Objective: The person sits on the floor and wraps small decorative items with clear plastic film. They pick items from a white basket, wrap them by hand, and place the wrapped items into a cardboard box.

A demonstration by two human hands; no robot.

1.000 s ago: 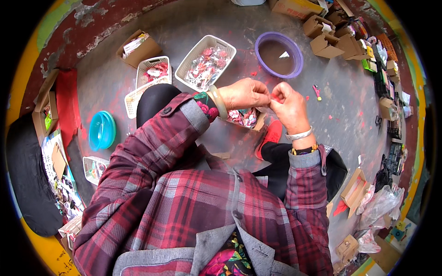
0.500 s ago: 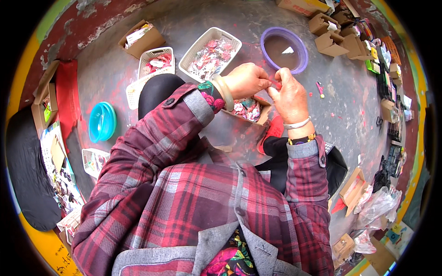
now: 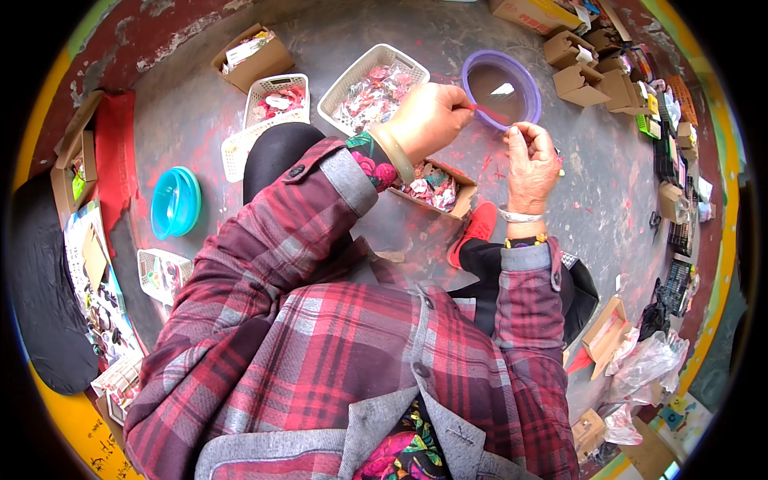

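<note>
Left hand (image 3: 428, 120): fingers pinched on one end of a thin red strip (image 3: 488, 113).
Right hand (image 3: 532, 164): fingers closed on the strip's other end, thumb up.
Strip axis: runs left to right between the hands, slightly downward, over the purple bowl (image 3: 501, 82).
Below the hands: cardboard box (image 3: 436, 188) of red pieces on the floor (image 3: 192, 120).
Nearer hand: both hold equally.

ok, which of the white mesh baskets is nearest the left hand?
The larger white plastic mesh basket of red-and-white pieces, just left of the left hand; the smaller white mesh basket sits further left.
</note>
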